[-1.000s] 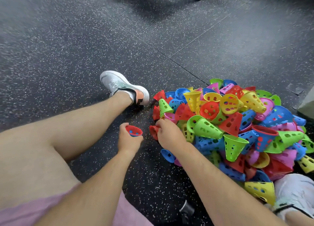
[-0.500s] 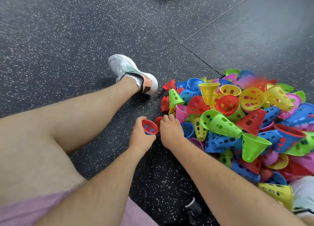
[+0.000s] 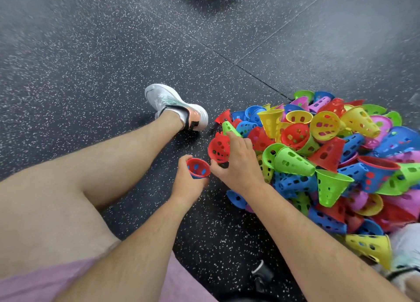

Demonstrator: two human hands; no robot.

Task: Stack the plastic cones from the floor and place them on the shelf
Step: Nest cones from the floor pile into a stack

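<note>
Cones [image 3: 293, 163] sit heaped in a bright pile on the floor [image 3: 113, 51], over to the right. The right grip [image 3: 238, 165] holds a red cone [image 3: 219, 148] at the pile's left edge, just beside the left grip [image 3: 187, 183], which is curled round a second red cone [image 3: 198, 168], mouth up.

Cones [image 3: 293, 163]: moulded plastic, thin pierced walls, smooth with a low sheen. Floor [image 3: 91, 63]: dark rubber-like tiles with pale flecks, matt, finely grained. Shoe [image 3: 168, 100], far left of the cones: white knit cloth upper, smooth sole edge. Shorts [image 3: 34, 283], near left: pink cloth, matt
</note>
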